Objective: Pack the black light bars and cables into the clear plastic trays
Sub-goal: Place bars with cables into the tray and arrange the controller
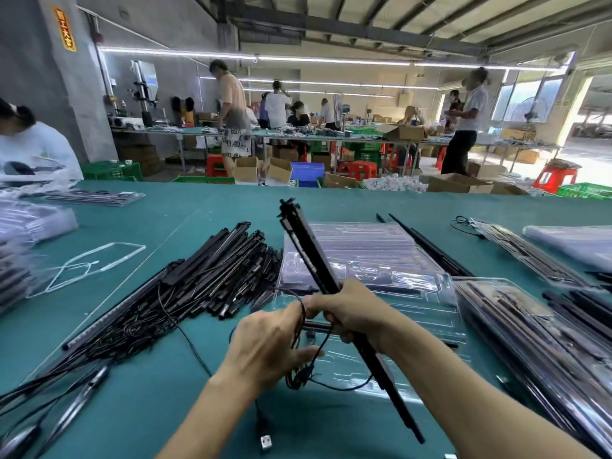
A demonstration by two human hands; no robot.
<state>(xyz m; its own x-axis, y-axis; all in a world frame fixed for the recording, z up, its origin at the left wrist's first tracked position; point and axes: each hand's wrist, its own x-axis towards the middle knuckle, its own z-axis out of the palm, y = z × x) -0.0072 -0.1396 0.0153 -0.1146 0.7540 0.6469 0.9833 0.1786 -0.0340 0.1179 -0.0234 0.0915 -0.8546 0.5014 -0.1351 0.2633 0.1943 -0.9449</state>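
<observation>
Nearest me, by the near edge of the teal worktop (pixel 198 207), a USB plug (pixel 266 442) lies at the end of a thin lead. Just above it my left hand (pixel 268 346) has its fingers curled round a thin black cable (pixel 299 376), which loops over the fingers and hangs in a small bundle below the palm. My right hand (pixel 351 313) is clamped round a black light bar (pixel 308 250), held clear of the worktop and tilted, its far end pointing up and away, its near end reaching down past my right forearm.

Under both hands, in the middle of the worktop, sits a stack of clear plastic trays (pixel 397 293); I cannot tell what lies in the top one's moulded slots. To its left a loose pile of black light bars (pixel 225 270) lies tangled with cables. Along the right edge lie packed trays (pixel 530 342) with bars inside. More clear trays (pixel 92 197) lie towards the far left corner, where a person in a white top (pixel 36 154) sits.

Beyond the far edge I see cardboard boxes (pixel 246 168), red stools (pixel 554 178) and people at other benches.
</observation>
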